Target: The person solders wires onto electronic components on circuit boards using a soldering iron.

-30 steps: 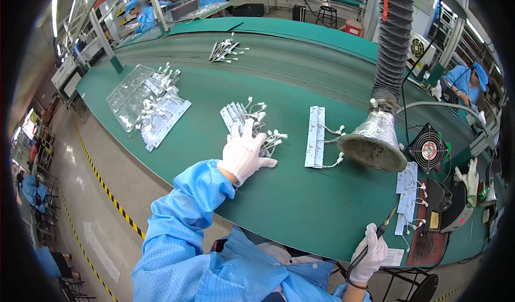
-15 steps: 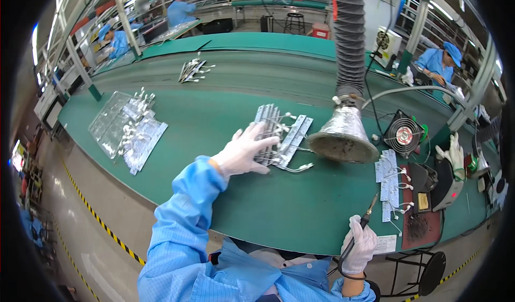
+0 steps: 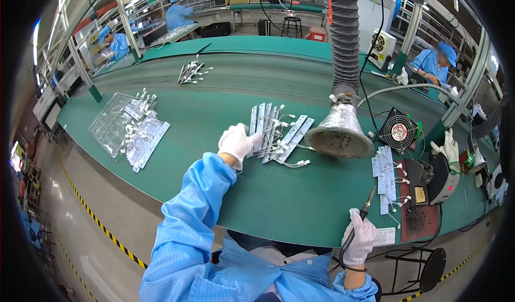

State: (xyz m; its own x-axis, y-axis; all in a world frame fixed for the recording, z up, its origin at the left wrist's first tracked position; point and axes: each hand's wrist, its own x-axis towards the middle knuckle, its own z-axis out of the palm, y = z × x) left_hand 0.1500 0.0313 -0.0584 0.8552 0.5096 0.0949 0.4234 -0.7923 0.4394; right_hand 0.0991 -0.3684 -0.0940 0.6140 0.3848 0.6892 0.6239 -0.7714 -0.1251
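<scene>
My white-gloved left hand (image 3: 236, 142) is closed at the left edge of a group of circuit board strips (image 3: 266, 127) with white wires and connectors. Its thumb lies over the leftmost strip, which it seems to pinch; the fingertips are partly hidden. Two more strips (image 3: 295, 137) lie slanted at the group's right side. Near the front edge of the bench, my gloved right hand (image 3: 359, 239) grips a soldering iron (image 3: 365, 211), its tip pointing up and away. Just beyond the tip, more wired strips (image 3: 385, 178) lie overlapped in a column.
A fume extraction hood (image 3: 340, 133) hangs over the bench, with a small fan (image 3: 398, 131) to its right. A soldering station (image 3: 444, 181) and sponge holder (image 3: 420, 193) stand far right. Left are a clear plastic tray (image 3: 107, 120) and stacked boards (image 3: 146, 149). Several co-workers sit farther off.
My left hand has drawn back leftward off the strips, its spread fingers now curled. The strips in the group lie more fanned out. My right hand still holds the soldering iron in nearly the same place.
</scene>
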